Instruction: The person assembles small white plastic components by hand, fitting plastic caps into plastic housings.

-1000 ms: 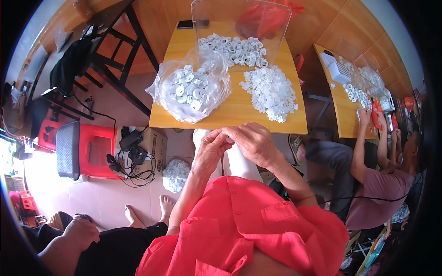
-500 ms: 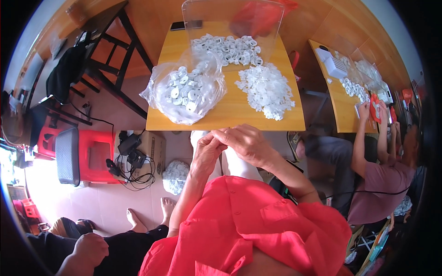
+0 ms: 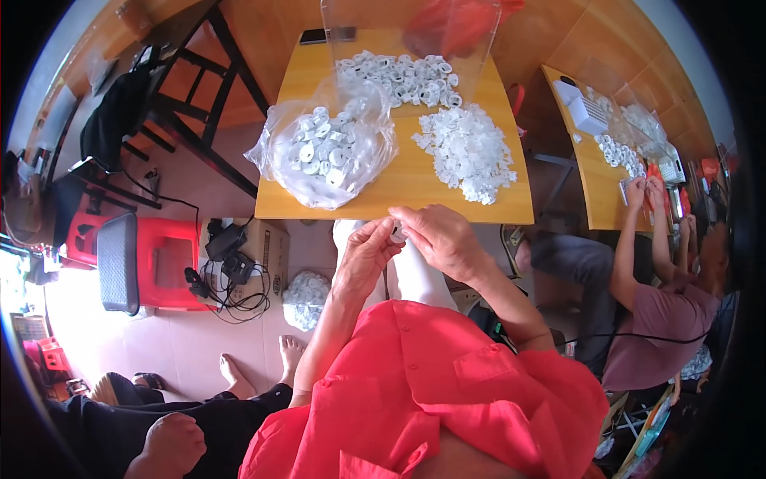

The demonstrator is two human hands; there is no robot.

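Just off the near edge of the wooden table, my two hands meet over my lap. My left hand is closed on a small white ring-shaped plastic part with a dark spot on it. My right hand has its thumb and fingers pinched at the same part; whether a second small piece is between them is hidden. On the table nearest my left hand lies an open clear plastic bag of white round parts. A heap of thin translucent white pieces lies nearer my right hand.
More white ring-shaped parts lie by an upright clear panel at the back. A dark phone rests at the far left corner. Left are a red stool and a box with cables. Co-workers sit on both sides.
My hands have drawn slightly apart and turned, and the white part between them now shows. The view has shifted a little, so the table sits slightly higher.
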